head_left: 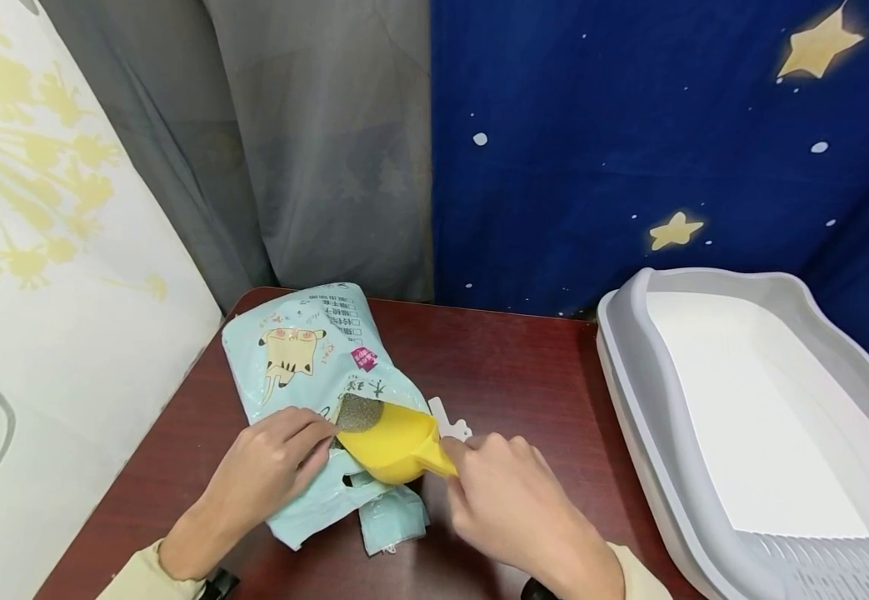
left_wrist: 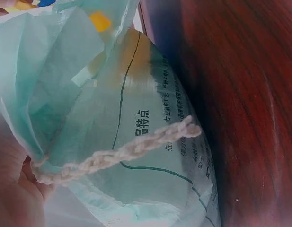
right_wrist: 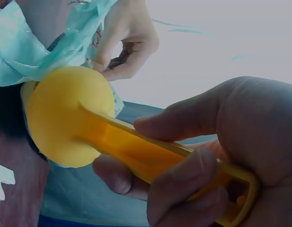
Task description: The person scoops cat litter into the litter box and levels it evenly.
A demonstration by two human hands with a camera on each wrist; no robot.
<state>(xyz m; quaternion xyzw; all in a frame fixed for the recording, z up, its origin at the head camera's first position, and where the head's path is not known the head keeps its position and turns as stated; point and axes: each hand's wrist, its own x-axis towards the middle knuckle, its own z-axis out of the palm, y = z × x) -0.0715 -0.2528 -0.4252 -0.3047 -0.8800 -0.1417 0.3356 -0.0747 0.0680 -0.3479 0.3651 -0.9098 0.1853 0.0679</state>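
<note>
A pale teal plastic bag with a cartoon cat print lies at the left of the table, its mouth facing me. Grey-brown granules show at the opening, at the front of a yellow scoop. My right hand grips the scoop's handle, thumb along it in the right wrist view, and the bowl sits partly inside the bag. With thumb and fingers my left hand pinches the edge of the bag's mouth. A braided cord hangs across the left wrist view, in front of the bag.
On the right stands a grey and white litter box with high sides and a slotted front ledge. A small teal plastic piece lies below the bag's mouth. Behind the scoop is a white flat piece. Curtains border the table's back edge.
</note>
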